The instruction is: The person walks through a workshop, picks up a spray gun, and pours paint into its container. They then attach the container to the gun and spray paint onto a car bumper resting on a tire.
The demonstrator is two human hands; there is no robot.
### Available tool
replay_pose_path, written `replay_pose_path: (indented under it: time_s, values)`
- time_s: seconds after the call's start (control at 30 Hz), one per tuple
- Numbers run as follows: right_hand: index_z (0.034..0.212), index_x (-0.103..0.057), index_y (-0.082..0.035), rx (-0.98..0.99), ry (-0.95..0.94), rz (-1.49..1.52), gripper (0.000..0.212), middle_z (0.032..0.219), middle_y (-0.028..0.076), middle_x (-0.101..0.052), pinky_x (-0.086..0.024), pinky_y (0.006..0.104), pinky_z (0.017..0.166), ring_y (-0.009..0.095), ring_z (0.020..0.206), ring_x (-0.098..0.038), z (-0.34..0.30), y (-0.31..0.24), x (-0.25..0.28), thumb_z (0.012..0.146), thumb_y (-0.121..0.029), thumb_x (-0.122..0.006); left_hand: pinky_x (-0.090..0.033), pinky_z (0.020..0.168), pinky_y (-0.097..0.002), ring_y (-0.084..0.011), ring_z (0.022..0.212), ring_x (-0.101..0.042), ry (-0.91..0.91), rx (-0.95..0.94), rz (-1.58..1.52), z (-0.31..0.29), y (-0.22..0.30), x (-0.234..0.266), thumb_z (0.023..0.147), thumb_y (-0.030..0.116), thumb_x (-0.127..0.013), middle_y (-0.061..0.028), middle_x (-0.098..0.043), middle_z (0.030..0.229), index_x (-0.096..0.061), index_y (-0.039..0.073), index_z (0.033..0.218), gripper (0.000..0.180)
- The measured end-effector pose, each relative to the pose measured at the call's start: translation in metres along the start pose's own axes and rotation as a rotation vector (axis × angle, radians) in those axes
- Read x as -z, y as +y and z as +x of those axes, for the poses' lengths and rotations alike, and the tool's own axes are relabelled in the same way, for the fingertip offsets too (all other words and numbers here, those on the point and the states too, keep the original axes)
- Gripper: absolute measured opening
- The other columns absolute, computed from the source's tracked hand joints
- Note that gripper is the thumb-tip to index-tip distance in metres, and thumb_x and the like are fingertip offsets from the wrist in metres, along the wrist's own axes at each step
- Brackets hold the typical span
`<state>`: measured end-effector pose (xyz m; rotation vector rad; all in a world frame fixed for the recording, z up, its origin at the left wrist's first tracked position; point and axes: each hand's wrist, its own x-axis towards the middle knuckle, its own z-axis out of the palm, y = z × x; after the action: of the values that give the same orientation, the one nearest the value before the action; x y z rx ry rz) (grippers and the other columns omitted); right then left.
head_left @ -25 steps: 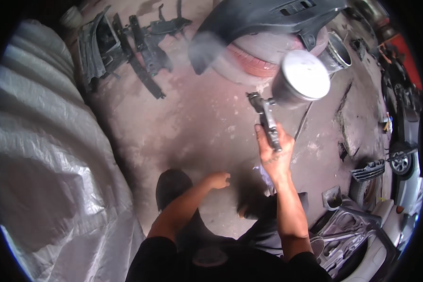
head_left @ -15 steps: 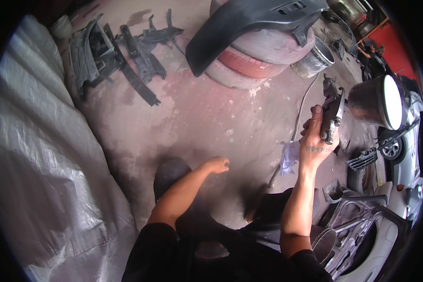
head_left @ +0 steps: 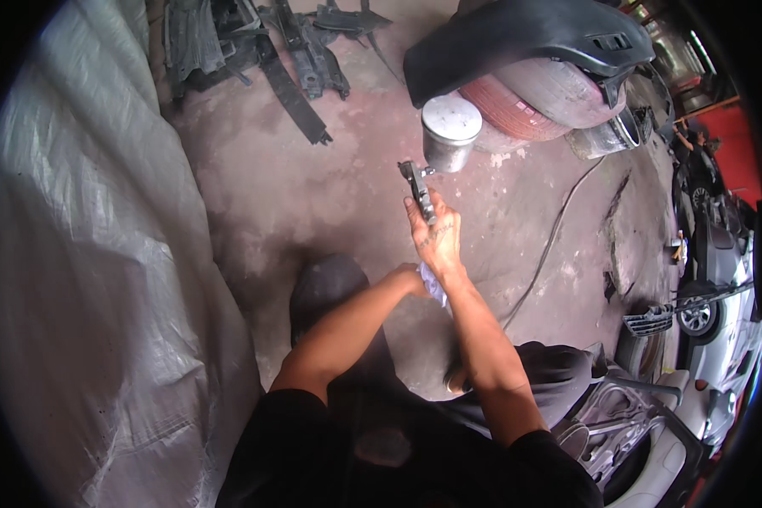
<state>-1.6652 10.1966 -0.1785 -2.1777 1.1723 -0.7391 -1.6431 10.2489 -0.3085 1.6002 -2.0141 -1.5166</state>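
My right hand (head_left: 438, 240) is closed round a metal spray gun (head_left: 418, 190), held out in front of me. A silver paint cup (head_left: 450, 140) with a pale round lid stands at the far side of the gun. My left hand (head_left: 412, 280) is beside my right wrist, its fingers hidden behind that wrist. A crumpled lilac cloth or paper (head_left: 433, 285) shows between the left hand and the right forearm. Whether the left hand holds it, I cannot tell.
A black plastic car panel (head_left: 516, 42) rests on stacked tyres (head_left: 516, 110). Dark plastic parts (head_left: 300, 55) lie at far left. Silvery sheeting (head_left: 118, 279) lines the left. A hose (head_left: 554, 229) crosses the floor. A bare door shell (head_left: 610, 419) and a car (head_left: 720, 296) are at right.
My right hand has swung left with the spray gun and turned it, bringing the cup beyond the gun. The lilac piece has moved left too. My left hand now meets the right wrist.
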Motion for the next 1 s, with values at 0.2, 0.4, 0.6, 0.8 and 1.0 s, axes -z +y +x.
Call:
replay_pose_path:
  time_s: [0.2,0.4,0.6,0.8,1.0]
  values:
    - [0.127,-0.065,0.004,0.026,0.017,0.078,0.040,0.081,0.030,-0.069,-0.055,0.0447,0.069,0.043,0.075,-0.072,0.000,-0.057,0.031,0.095,-0.020,-0.071,-0.050,0.106,-0.0463,-0.0312,0.126,-0.064,0.047,-0.090,0.018,0.004,-0.039,-0.001,0.095,0.042,-0.067,-0.0153,-0.069,0.133,-0.067,0.010,0.134,0.051]
    - [0.126,-0.066,0.001,0.052,-0.101,-0.037,0.037,0.077,0.024,-0.069,-0.055,0.0437,0.069,0.033,0.072,-0.073,0.033,-0.090,0.102,0.096,-0.019,-0.072,-0.047,0.110,-0.0460,-0.0331,0.132,-0.060,-0.128,-0.075,0.148,0.058,-0.064,-0.028,0.095,0.042,-0.070,-0.0148,-0.064,0.141,-0.064,0.012,0.139,0.054]
    - [0.102,-0.071,0.000,0.137,0.282,0.014,0.024,0.067,0.004,-0.063,-0.048,0.0335,0.054,0.012,0.058,-0.059,0.093,-0.111,0.229,0.098,-0.023,-0.072,-0.046,0.112,-0.0467,-0.0348,0.135,-0.056,-0.144,0.036,0.100,0.037,-0.048,-0.009,0.096,0.040,-0.070,-0.0145,-0.061,0.146,-0.062,0.012,0.141,0.054]
    - [0.102,-0.072,0.003,0.164,0.778,-0.248,0.026,0.067,0.013,-0.068,-0.052,0.0399,0.065,0.020,0.062,-0.067,0.115,-0.121,0.311,0.099,-0.022,-0.071,-0.045,0.112,-0.0468,-0.0350,0.135,-0.057,-0.117,0.046,0.062,0.030,-0.048,-0.008,0.098,0.038,-0.069,-0.0142,-0.063,0.143,-0.062,0.012,0.142,0.051]
    - [0.098,-0.070,0.000,0.003,0.597,0.177,0.028,0.064,0.004,-0.064,-0.043,0.0273,0.048,0.010,0.051,-0.056,0.067,-0.079,0.282,0.100,-0.029,-0.072,-0.052,0.103,-0.0432,-0.0321,0.123,-0.066,0.215,0.004,-0.284,0.015,0.007,0.018,0.101,0.029,-0.066,-0.0161,-0.070,0.131,-0.066,0.008,0.136,0.041]
